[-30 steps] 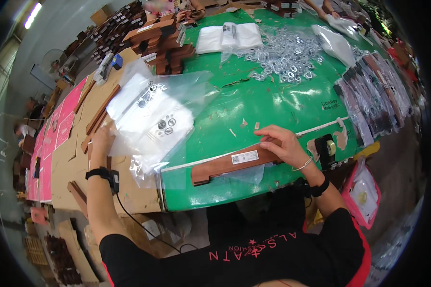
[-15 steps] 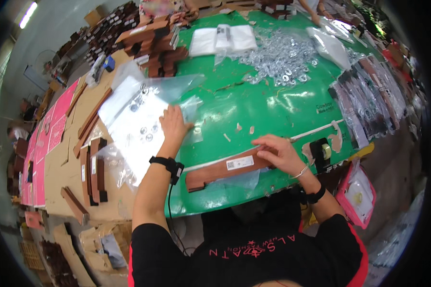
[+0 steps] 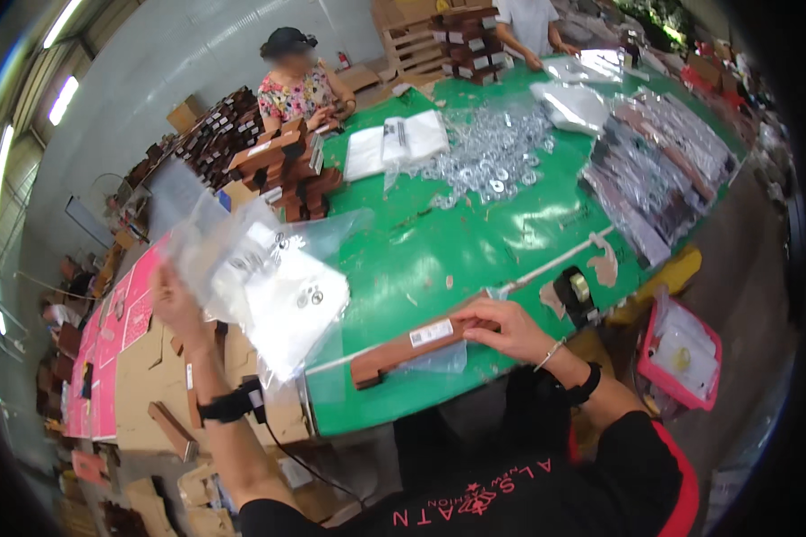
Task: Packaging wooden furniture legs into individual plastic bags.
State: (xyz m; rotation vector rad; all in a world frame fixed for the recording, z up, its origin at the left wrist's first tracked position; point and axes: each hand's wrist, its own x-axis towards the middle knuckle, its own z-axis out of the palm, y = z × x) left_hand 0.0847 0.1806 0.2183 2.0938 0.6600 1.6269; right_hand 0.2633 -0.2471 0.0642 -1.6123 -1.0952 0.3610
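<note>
A reddish-brown wooden piece (image 3: 390, 355) with a white label and a notched left end lies near the table's front edge, partly over a clear plastic bag (image 3: 445, 361). My right hand (image 3: 510, 329) is closed over its right end, thumb and fingers against the wood. To the left, a stack of clear plastic bags (image 3: 300, 304) with dark printed symbols spreads over the table's left edge. My left hand (image 3: 177, 300), slightly blurred, is closed on the edge of a clear bag (image 3: 192, 264) raised from the stack's left side.
Loose metal washers in small bags (image 3: 493, 157) heap on the green table (image 3: 403, 259). Wrapped wooden pieces (image 3: 658, 170) lie at right, near a tape dispenser (image 3: 575, 295). Stacked wooden pieces (image 3: 291, 174) stand far left. Two people work across the table. A pink basket (image 3: 681, 353) sits at lower right.
My left hand has moved left off the middle of the bag stack, lifting a bag's edge with it. The right hand stays at the wooden piece. The view has tilted up.
</note>
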